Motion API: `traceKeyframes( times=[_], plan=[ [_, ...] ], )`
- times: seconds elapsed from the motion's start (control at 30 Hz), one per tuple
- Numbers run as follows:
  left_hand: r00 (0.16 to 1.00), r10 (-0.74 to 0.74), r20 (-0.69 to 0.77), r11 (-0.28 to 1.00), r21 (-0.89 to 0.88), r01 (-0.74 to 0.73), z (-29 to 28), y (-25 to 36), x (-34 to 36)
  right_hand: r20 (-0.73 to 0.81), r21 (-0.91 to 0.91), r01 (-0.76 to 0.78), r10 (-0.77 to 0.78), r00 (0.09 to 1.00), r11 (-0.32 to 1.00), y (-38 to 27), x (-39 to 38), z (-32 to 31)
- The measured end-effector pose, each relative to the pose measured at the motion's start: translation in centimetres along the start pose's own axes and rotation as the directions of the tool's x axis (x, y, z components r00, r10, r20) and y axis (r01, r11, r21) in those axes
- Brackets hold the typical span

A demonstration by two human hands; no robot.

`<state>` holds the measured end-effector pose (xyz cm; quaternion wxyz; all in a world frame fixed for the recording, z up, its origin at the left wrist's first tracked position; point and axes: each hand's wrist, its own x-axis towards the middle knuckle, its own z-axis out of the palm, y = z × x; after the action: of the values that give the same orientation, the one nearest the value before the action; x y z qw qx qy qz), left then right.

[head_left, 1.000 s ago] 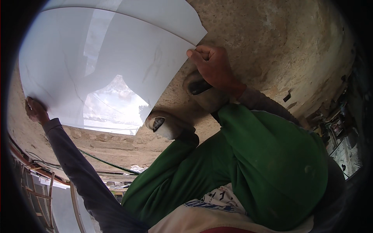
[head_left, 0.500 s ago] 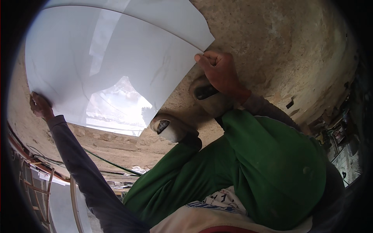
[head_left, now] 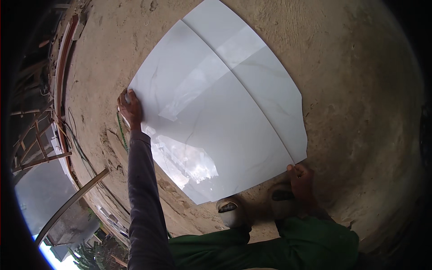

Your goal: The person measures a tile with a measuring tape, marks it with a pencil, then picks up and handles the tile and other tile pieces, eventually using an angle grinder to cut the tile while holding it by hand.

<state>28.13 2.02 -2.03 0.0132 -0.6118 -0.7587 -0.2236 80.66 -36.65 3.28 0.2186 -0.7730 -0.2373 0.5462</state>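
A large glossy white tile [head_left: 216, 121] with faint grey veins lies over the earthen ground, reflecting bright sky. A second white tile [head_left: 256, 63] shows along its far right side, parted from it by a thin dark line; whether the first overlaps it or only adjoins it, I cannot tell. My left hand [head_left: 129, 109] is closed round the left edge of the large tile, its thumb on the upper face. At the near right corner, beside the dark line, my right hand [head_left: 300, 175] pinches the tile's edge. Its lower fingers are partly hidden in shadow.
My shoes [head_left: 230, 212] stand right at the tile's near edge. Rough sandy ground [head_left: 351, 103] surrounds the tiles. On the left are a curved strip [head_left: 74, 202], thin cables [head_left: 81, 148], a wooden frame [head_left: 38, 139] and a green cord [head_left: 121, 130].
My view has swung round, so the tiles appear farther right and turned, with more of the second tile showing. Both hands keep hold of the same tile at its left edge and near right corner.
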Motion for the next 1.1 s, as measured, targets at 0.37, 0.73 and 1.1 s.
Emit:
traceKeyframes(
  times=[0.37, 0.73, 1.1],
  plan=[
    [0.989, -0.097, -0.111, 0.99, 0.086, 0.107, 0.8, 2.0, -1.5, -0.039, -0.063, 0.057, -0.059, 0.997, 0.996, 0.0, 0.2, -0.5],
    [0.941, -0.335, -0.052, 0.941, 0.031, 0.337, 0.5, -0.5, -0.8, -0.003, -0.032, 0.073, -0.074, 0.997, 0.997, 0.5, 0.6, -0.7],
    [0.956, -0.294, -0.003, 0.954, 0.063, 0.294, 0.0, 1.3, -0.2, 0.012, -0.023, 0.087, -0.087, 0.996, 0.996, 0.1, 0.5, -1.1]
  ],
)
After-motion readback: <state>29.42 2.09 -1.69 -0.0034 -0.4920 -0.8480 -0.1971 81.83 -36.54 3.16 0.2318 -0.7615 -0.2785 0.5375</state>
